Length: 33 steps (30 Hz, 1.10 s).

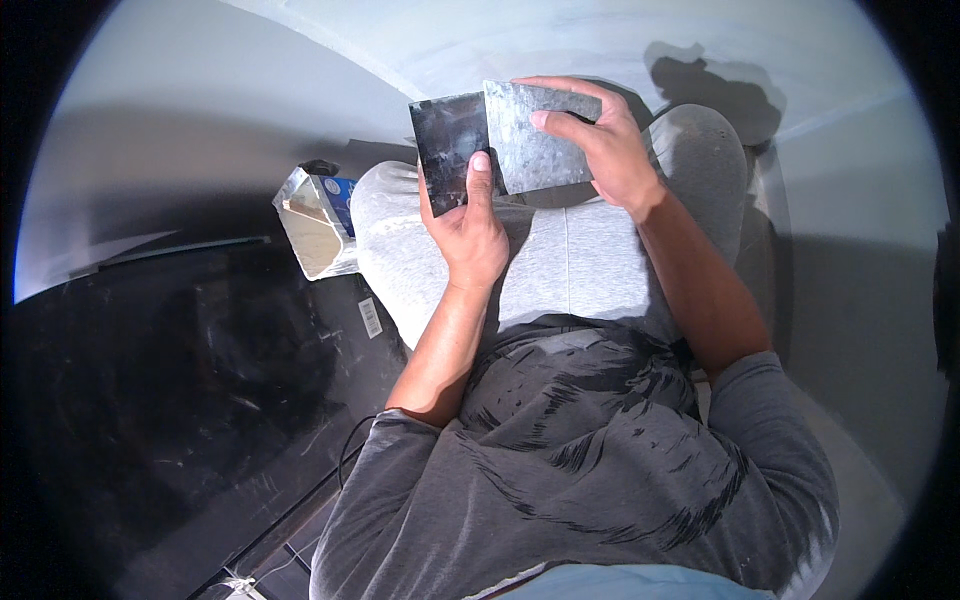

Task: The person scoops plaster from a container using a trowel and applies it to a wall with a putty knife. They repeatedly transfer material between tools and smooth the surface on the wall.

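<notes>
My left hand (472, 235) is closed on a dark, smudged square plate (447, 140), with the thumb flat on its face and the fingers mostly hidden behind. In my right hand (612, 150) is a light grey, mottled square plate (535, 145), pinched between the thumb in front and the fingers along its far edge and behind. The two plates are held up side by side above my knees. Their inner edges meet or slightly overlap, the grey one seeming to lie in front. What the plates are made of I cannot tell.
An open container (318, 225) with a pale inside and a stick-like piece in it stands left of my knee. Beyond my knees rises a pale wall (450, 40). A large black surface (190, 380) with a small white label (369, 318) lies to the left.
</notes>
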Available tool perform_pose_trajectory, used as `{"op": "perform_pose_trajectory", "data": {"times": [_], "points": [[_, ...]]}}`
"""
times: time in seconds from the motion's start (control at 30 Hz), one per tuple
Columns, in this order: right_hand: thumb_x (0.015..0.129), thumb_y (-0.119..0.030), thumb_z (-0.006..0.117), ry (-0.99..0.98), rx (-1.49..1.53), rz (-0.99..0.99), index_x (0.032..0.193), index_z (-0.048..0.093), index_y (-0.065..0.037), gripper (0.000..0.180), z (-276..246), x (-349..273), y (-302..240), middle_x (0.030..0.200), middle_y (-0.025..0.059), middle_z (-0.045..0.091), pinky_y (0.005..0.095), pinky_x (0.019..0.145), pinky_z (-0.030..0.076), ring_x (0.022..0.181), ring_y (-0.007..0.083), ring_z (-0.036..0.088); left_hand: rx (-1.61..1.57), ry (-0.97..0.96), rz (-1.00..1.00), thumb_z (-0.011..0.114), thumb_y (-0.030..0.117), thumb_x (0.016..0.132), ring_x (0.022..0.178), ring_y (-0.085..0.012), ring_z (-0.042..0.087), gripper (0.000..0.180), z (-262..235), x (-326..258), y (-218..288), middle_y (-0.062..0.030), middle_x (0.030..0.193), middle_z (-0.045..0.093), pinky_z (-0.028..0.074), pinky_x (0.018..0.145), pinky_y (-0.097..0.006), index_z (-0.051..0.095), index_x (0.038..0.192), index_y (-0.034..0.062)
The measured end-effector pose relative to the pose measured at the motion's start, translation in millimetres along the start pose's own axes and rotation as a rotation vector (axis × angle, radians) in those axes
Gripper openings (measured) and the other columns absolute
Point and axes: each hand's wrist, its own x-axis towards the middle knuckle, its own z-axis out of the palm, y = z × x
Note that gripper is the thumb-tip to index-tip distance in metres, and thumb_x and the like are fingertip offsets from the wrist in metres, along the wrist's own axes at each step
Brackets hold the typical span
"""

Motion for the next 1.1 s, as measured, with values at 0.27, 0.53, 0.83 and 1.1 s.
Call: {"op": "perform_pose_trajectory", "data": {"times": [0.27,0.53,0.83,1.1], "points": [[0.089,-0.006,0.068,-0.02,-0.19,-0.11,0.121,0.073,-0.005,0.032,-7,0,-5,0.109,0.0098,0.075,0.0303,0.088,0.058,0.095,0.0154,0.071,0.217,-0.172,-0.07,0.062,0.015,0.103,0.095,-0.0102,0.058,0.034,5,-2,15,-0.0044,0.107,0.064,0.047,0.085,-0.026,0.056,0.132,-0.0008],[0.088,-0.004,0.068,-0.111,-0.246,-0.067,0.121,0.072,-0.001,0.033,-4,-2,-13,0.107,0.0115,0.076,0.0288,0.085,0.057,0.092,0.0149,0.071,0.221,-0.314,-0.267,0.063,0.015,0.102,0.096,-0.0105,0.059,0.033,-14,7,23,-0.0056,0.107,0.067,0.048,0.085,-0.026,0.058,0.13,-0.0027],[0.088,-0.004,0.068,-0.105,-0.247,-0.043,0.12,0.071,0.003,0.033,2,0,-18,0.109,0.012,0.075,0.0286,0.088,0.054,0.097,0.0142,0.068,0.021,-0.184,-0.093,0.051,0.02,0.108,0.112,-0.0136,0.055,0.034,0,8,17,-0.0083,0.121,0.06,0.044,0.099,-0.029,0.05,0.135,-0.0008],[0.087,-0.003,0.068,-0.219,-0.352,-0.056,0.118,0.073,0.0,0.031,10,0,-38,0.11,0.0115,0.075,0.0314,0.095,0.051,0.101,0.0157,0.067,0.076,-0.281,-0.135,0.048,0.027,0.109,0.117,-0.0164,0.052,0.042,-4,12,28,-0.0105,0.127,0.058,0.041,0.103,-0.032,0.045,0.143,0.0013]]}}
